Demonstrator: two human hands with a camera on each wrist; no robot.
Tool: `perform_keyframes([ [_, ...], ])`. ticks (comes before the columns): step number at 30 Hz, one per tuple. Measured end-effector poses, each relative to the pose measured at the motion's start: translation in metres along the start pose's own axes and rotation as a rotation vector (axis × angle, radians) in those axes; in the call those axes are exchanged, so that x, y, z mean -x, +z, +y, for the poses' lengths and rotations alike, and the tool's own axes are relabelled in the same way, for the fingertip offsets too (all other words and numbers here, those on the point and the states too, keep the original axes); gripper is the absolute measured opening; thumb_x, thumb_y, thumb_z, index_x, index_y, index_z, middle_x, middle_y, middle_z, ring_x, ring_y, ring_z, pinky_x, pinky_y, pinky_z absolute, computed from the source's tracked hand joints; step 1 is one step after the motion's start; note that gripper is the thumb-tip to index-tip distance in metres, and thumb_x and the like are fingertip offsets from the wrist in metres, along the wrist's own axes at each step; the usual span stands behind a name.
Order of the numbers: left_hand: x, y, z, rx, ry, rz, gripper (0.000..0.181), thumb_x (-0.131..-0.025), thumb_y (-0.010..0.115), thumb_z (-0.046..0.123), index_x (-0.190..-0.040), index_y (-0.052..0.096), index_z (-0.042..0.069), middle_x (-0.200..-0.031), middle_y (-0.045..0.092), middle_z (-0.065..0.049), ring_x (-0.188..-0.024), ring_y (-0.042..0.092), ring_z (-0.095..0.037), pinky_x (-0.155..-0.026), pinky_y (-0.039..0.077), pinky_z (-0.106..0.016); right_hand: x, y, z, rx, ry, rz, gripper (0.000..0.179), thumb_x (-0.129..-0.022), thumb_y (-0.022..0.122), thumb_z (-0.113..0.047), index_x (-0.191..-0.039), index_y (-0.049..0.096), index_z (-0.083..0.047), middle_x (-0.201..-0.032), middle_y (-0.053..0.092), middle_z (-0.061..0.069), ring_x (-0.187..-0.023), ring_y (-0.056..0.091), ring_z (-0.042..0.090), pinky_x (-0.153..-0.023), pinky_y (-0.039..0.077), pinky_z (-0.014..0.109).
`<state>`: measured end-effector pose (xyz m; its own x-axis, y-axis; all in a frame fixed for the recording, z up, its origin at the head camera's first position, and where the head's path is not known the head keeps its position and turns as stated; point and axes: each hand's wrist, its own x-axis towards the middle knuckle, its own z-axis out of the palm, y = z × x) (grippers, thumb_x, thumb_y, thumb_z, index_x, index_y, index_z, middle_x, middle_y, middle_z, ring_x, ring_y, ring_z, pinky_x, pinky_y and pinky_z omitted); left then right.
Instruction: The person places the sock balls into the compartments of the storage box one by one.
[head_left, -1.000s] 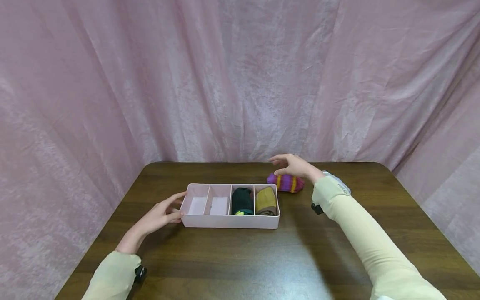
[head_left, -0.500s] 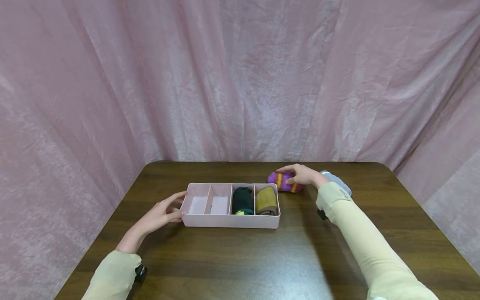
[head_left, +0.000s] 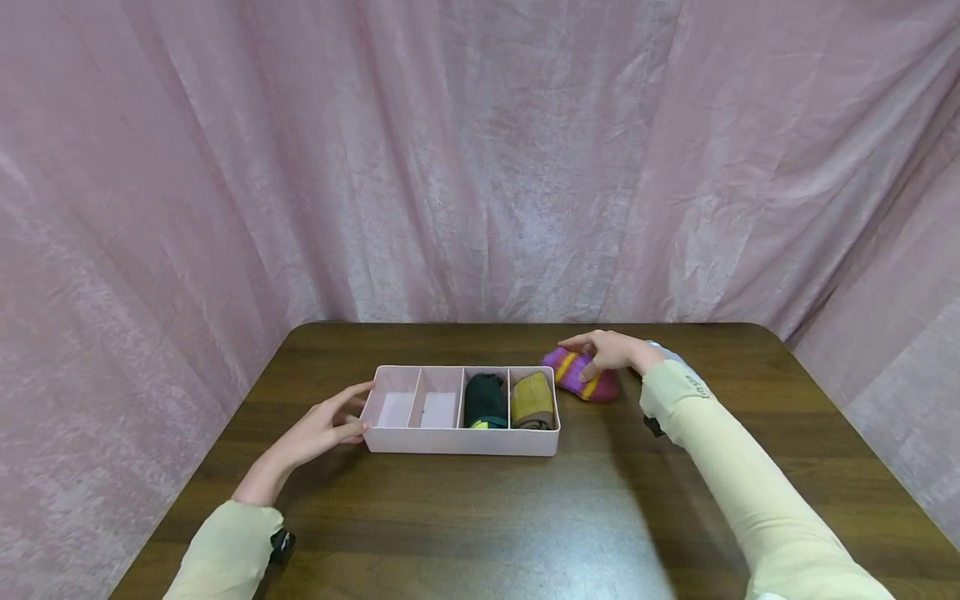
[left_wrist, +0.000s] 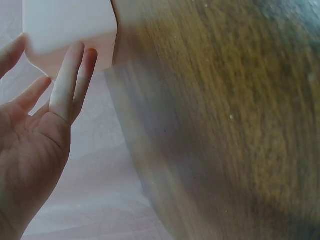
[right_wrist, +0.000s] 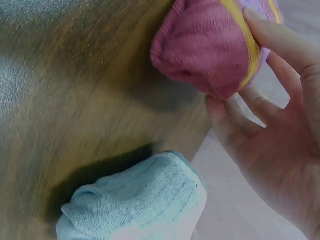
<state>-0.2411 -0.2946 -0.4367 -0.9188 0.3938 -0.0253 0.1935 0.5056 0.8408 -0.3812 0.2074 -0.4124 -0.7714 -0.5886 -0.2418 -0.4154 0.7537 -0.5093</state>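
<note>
Striped bundle (right_wrist: 207, 45) in right hand (head_left: 611, 350) — between pink box (head_left: 461, 442) and pale-blue bundle (right_wrist: 140, 200)

The site is a curtained indoor booth: pink crushed-velvet drapes (head_left: 480, 167) back 1 wood-grain table (head_left: 435, 517), hiding the room type.

Before you, a dark wood-grain table (head_left: 450, 517) with rounded far corners reflects pale light, backed and flanked by draped pink curtains (head_left: 480, 167).
</note>
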Motion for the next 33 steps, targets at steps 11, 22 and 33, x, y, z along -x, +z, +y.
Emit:
perform_keyframes([
  [11, 0.000, -0.002, -0.002, -0.001, 0.010, -0.006, 0.071, -0.096, 0.064, 0.014, -0.155, 0.026, 0.002, -0.136, 0.045, -0.039, -0.110, 0.064, -0.038, -0.083, 0.063, -0.035, 0.006, -0.004, -0.004, -0.038, 0.107, -0.085, 0.072, -0.081, 0.081, -0.023, -0.143, 0.047, -0.008, -0.125, 0.057, 0.027, -0.111, 0.057, 0.031, -0.080, 0.059, 0.038],
  [22, 0.000, -0.001, -0.002, 0.027, 0.011, -0.015, 0.071, -0.096, 0.064, 0.015, -0.155, 0.026, 0.003, -0.136, 0.046, -0.039, -0.109, 0.065, -0.036, -0.083, 0.063, -0.036, 0.013, -0.008, -0.012, -0.038, 0.162, -0.107, 0.072, -0.081, 0.080, -0.023, -0.142, 0.046, -0.003, -0.129, 0.057, 0.027, -0.101, 0.062, 0.026, -0.067, 0.062, 0.038],
  [33, -0.002, -0.001, -0.004, 0.034, 0.015, -0.019, 0.071, -0.096, 0.064, 0.014, -0.155, 0.026, 0.003, -0.137, 0.045, -0.040, -0.109, 0.065, -0.037, -0.083, 0.063, -0.036, 0.018, -0.023, -0.023, -0.090, 0.154, -0.096, 0.065, -0.084, 0.078, -0.019, -0.137, 0.045, -0.003, -0.120, 0.059, 0.025, -0.086, 0.065, 0.022, -0.066, 0.063, 0.043],
])
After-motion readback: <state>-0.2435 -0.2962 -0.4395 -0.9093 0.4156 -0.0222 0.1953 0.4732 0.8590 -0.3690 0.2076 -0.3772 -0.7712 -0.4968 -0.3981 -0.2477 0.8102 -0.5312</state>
